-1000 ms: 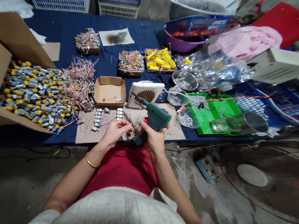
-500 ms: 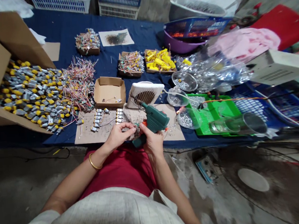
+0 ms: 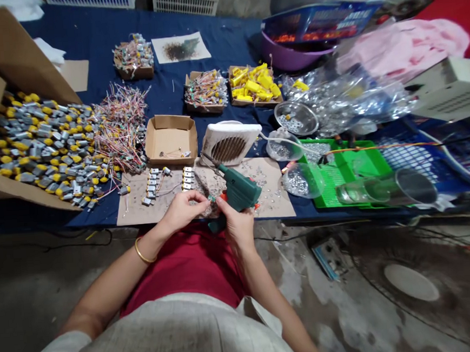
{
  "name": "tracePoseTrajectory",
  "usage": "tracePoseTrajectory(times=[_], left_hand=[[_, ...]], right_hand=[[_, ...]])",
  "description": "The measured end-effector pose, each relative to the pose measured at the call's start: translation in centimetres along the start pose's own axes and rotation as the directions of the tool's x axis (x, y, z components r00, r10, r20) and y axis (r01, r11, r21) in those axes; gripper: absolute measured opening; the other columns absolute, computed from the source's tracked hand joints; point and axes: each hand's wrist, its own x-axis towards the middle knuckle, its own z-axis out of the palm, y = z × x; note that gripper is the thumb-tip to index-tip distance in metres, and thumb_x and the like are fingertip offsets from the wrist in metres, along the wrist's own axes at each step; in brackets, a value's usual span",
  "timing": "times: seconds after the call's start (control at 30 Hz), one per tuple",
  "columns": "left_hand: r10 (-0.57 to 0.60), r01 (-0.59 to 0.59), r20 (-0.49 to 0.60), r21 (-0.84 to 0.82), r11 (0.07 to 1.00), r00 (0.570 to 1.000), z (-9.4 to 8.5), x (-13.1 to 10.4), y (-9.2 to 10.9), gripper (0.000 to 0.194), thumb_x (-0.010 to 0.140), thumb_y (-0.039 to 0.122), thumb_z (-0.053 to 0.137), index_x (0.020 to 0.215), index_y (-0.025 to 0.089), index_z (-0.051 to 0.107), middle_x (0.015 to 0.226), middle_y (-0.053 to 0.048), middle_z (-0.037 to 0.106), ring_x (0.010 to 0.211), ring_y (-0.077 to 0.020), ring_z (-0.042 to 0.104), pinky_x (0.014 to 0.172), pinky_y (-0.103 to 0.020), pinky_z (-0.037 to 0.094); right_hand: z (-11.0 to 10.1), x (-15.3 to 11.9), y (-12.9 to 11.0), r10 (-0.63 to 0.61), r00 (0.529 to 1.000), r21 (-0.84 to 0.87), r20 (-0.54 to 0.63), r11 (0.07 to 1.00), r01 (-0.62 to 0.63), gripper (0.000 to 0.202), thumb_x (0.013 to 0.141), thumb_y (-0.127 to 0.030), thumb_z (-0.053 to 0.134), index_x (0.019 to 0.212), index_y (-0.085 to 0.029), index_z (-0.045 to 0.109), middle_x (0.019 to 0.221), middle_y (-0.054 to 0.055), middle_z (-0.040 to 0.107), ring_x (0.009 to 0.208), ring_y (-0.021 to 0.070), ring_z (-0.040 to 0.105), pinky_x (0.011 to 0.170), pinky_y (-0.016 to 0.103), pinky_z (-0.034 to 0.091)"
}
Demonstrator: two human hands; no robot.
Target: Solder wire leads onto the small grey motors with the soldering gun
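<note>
My left hand [image 3: 183,208] is closed in a pinch on a small green part [image 3: 211,198] at the front edge of the cardboard sheet [image 3: 275,197]. The fingertips of my right hand [image 3: 236,219] touch or nearly touch the same part from the right. In that right hand is a dark green glue gun [image 3: 239,187], its nozzle pointing up and left toward a white vented block [image 3: 231,142]. Left of my hands, small motors [image 3: 151,187] stand in a column, with a second column of motors [image 3: 187,178] nearer the block.
A carton of motors [image 3: 50,152] and a wire heap [image 3: 121,125] lie left. Behind are a shallow box [image 3: 169,124] and a box of yellow parts [image 3: 254,82]. To the right are clear bowls [image 3: 300,180] and a green tray [image 3: 329,182].
The view has shifted slightly, so the right-side items appear farther right. Both hands keep their hold, and the glue gun sits slightly further left in view.
</note>
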Motion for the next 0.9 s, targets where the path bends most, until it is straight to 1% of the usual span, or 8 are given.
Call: tracePoseTrajectory(times=[0.1,0.2,0.3,0.37,0.4,0.53,0.67,0.9], left_hand=[[-0.003,0.003,0.007,0.06,0.998,1.0,-0.1,0.4,-0.7,0.02,0.072,0.034,0.071,0.07,0.015,0.069,0.066,-0.002,0.066,0.056,-0.0105,0.053,0.057,-0.022,0.041],[-0.003,-0.003,0.029,0.204,0.979,1.0,0.1,0.6,-1.6,0.018,0.077,0.033,0.066,0.072,0.015,0.069,0.068,-0.003,0.067,0.058,-0.0119,0.055,0.061,-0.024,0.042],[0.02,-0.045,0.062,0.441,0.896,0.998,0.6,0.9,-2.2,0.015,0.08,0.027,0.062,0.07,0.017,0.068,0.073,-0.003,0.07,0.073,-0.0157,0.06,0.081,-0.032,0.042],[0.016,-0.066,0.09,0.585,0.808,0.996,1.1,1.1,-2.6,0.015,0.081,0.023,0.06,0.07,0.018,0.068,0.077,-0.002,0.071,0.084,-0.0183,0.06,0.094,-0.038,0.035],[0.005,-0.069,0.102,0.638,0.767,0.995,1.3,1.2,-2.7,0.015,0.082,0.022,0.058,0.071,0.018,0.068,0.079,-0.002,0.071,0.088,-0.0191,0.06,0.097,-0.041,0.032],[-0.029,-0.073,0.121,0.755,0.652,0.992,2.1,1.3,-2.9,0.013,0.084,0.02,0.056,0.076,0.019,0.066,0.084,-0.003,0.07,0.095,-0.0206,0.057,0.094,-0.042,0.027],[-0.002,-0.093,0.115,0.814,0.573,0.993,2.5,0.9,-2.6,0.014,0.087,0.021,0.054,0.078,0.019,0.064,0.086,-0.005,0.069,0.101,-0.0229,0.054,0.092,-0.042,0.024],[0.039,-0.106,0.101,0.836,0.538,0.994,2.8,0.3,-2.4,0.017,0.093,0.025,0.051,0.082,0.019,0.063,0.09,-0.006,0.069,0.108,-0.0242,0.051,0.094,-0.042,0.022]], right_hand=[[-1.0,-0.1,0.4,-0.018,1.0,-0.074,-0.002,0.997,0.018,0.035,0.059,-0.034,0.087,0.083,-0.012,0.074,0.072,0.003,0.071,0.058,0.0129,0.06,0.058,0.027,0.051],[-2.7,-0.3,0.6,-0.023,1.0,-0.104,-0.005,0.994,0.022,0.037,0.062,-0.036,0.085,0.088,-0.012,0.074,0.08,0.006,0.074,0.065,0.0158,0.065,0.067,0.03,0.055],[-4.4,-0.2,0.7,0.007,1.0,-0.041,0.003,0.999,-0.007,0.038,0.068,-0.04,0.082,0.093,-0.014,0.072,0.085,0.007,0.075,0.068,0.0182,0.07,0.071,0.034,0.059],[-5.1,0.0,0.8,0.038,0.999,0.057,0.03,0.998,-0.04,0.038,0.072,-0.043,0.079,0.096,-0.016,0.07,0.088,0.007,0.075,0.072,0.0192,0.072,0.075,0.037,0.06],[-5.3,0.2,0.8,0.054,0.997,0.108,0.051,0.992,-0.059,0.038,0.073,-0.044,0.079,0.098,-0.016,0.07,0.09,0.006,0.075,0.074,0.0195,0.072,0.077,0.038,0.061],[-5.1,1.1,1.1,0.114,0.983,0.254,0.143,0.956,-0.147,0.041,0.074,-0.049,0.077,0.098,-0.018,0.067,0.095,0.006,0.074,0.084,0.0209,0.073,0.086,0.043,0.06],[-4.3,1.4,1.7,0.129,0.967,0.34,0.218,0.919,-0.199,0.043,0.075,-0.05,0.077,0.105,-0.022,0.065,0.102,0.005,0.074,0.092,0.0212,0.072,0.095,0.048,0.056],[-3.7,1.4,3.2,0.102,0.965,0.368,0.243,0.91,-0.189,0.047,0.074,-0.053,0.076,0.108,-0.022,0.065,0.104,0.005,0.073,0.099,0.0231,0.071,0.099,0.051,0.052]])
